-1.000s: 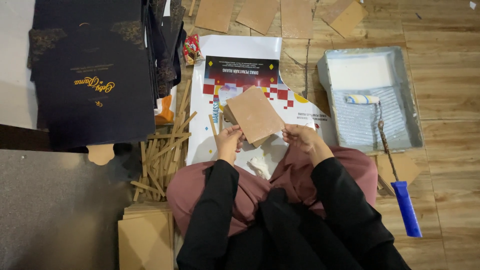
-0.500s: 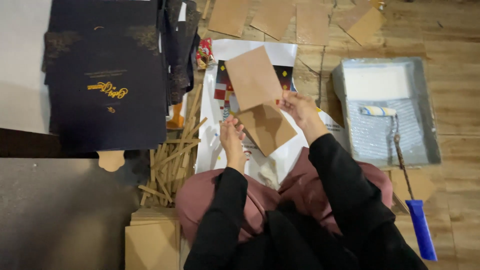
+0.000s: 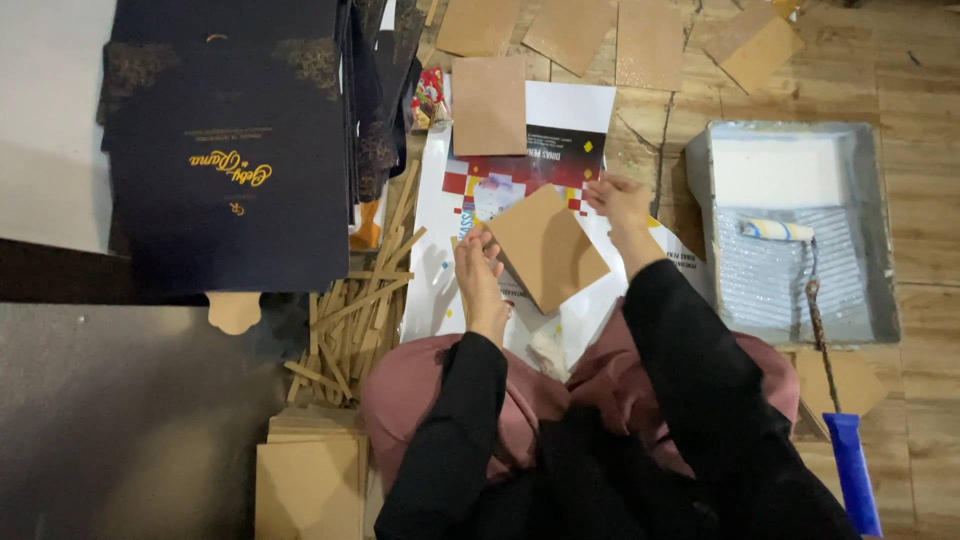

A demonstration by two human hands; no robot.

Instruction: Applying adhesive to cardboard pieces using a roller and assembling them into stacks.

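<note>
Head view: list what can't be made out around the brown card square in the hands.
- Brown card square: underside hidden, faces down.
- Printed sheet: middle covered by the square and both hands.
- Left hand, right hand: palms hidden.
- Paint roller: blue handle cut by bottom edge.

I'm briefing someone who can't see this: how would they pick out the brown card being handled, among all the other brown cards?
Start at the white printed sheet spread on the floor before the seated person. At its near end a brown card lies turned like a diamond, between the left hand and the right hand. The other card on the sheet lies square at the far end, untouched.
</note>
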